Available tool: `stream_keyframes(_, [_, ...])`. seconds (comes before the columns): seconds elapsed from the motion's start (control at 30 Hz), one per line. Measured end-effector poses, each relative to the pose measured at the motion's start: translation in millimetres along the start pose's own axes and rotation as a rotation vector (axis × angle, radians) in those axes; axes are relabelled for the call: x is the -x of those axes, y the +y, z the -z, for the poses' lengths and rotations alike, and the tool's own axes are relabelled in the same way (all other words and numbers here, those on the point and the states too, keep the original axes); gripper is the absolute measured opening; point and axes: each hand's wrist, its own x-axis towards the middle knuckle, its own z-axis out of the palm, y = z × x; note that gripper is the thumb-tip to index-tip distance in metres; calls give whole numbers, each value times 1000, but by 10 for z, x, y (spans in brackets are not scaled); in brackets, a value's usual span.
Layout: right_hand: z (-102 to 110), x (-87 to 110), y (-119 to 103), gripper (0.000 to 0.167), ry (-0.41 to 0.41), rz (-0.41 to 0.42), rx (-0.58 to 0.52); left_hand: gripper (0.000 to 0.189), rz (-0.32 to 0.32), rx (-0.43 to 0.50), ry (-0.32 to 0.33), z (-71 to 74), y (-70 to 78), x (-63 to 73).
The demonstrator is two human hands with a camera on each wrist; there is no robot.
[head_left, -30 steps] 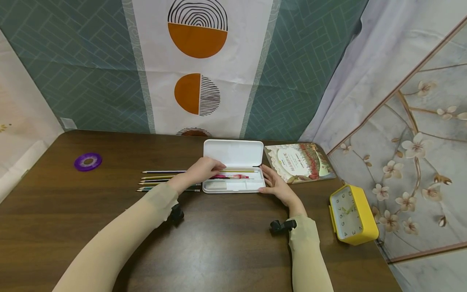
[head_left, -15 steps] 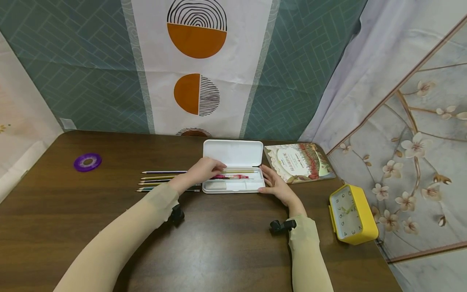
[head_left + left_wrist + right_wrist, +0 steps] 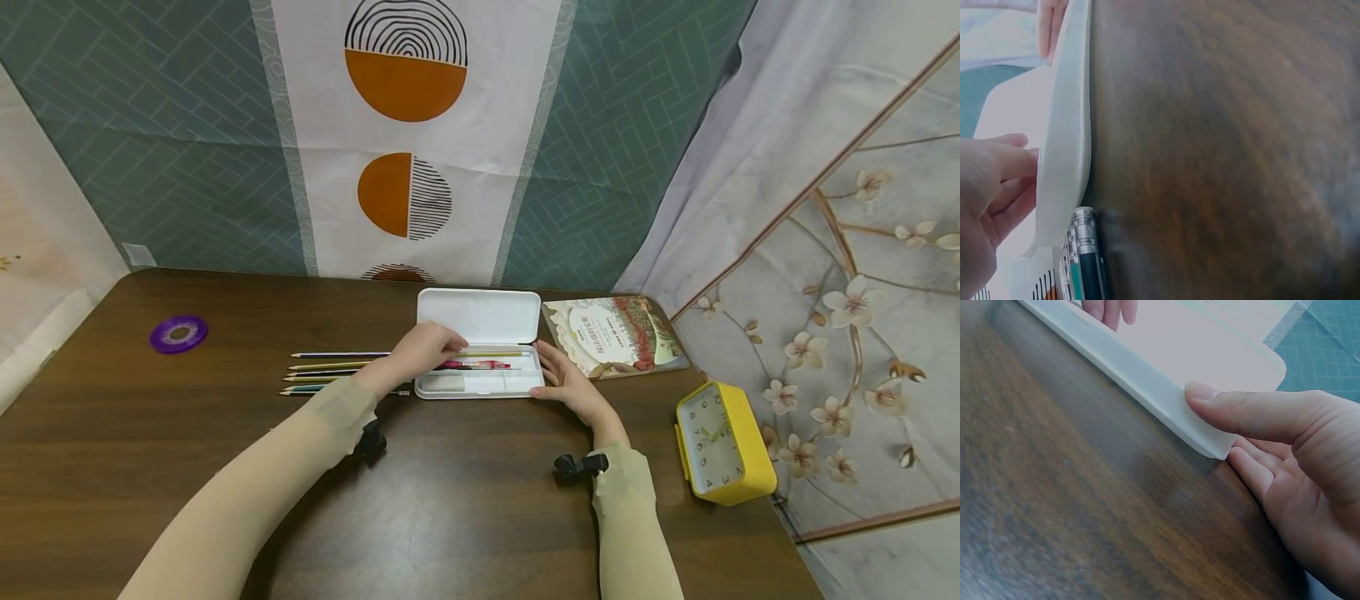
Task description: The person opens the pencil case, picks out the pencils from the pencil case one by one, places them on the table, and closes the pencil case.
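Observation:
A white pencil case (image 3: 517, 386) lies open on the table, its lid (image 3: 480, 315) tipped back. Inside are a gold-coloured pencil (image 3: 493, 354), a pink pen-like item (image 3: 483, 364) and a whitish block (image 3: 445, 382). My left hand (image 3: 418, 348) reaches into the left part of the case from above; the case wall hides its fingertips in the left wrist view, so a grasp there does not show. My right hand (image 3: 573, 387) holds the right end, with the thumb (image 3: 1235, 412) on the front corner and the other fingers round the end. Several pencils (image 3: 322, 367) lie partly under my left wrist.
A purple ring-shaped roll (image 3: 178, 334) lies at the far left. Behind my right hand is a printed booklet (image 3: 615, 333), and a yellow alarm clock (image 3: 726, 442) stands by the table's right edge. Patterned cloth (image 3: 412, 208) hangs along the back.
My left hand and forearm have shifted very slightly to the right over the pencil case. My right hand and the case stay where they were.

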Motion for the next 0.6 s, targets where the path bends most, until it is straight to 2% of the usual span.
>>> stream_keyframes(0.37, [5,-11,12,95,-5,8,-3,22,56,5,-2,-32,15,-30])
stream_keyframes(0.6, [9,-8,13,95,-6,1,-9,22,75,11,19,-53,27,-28])
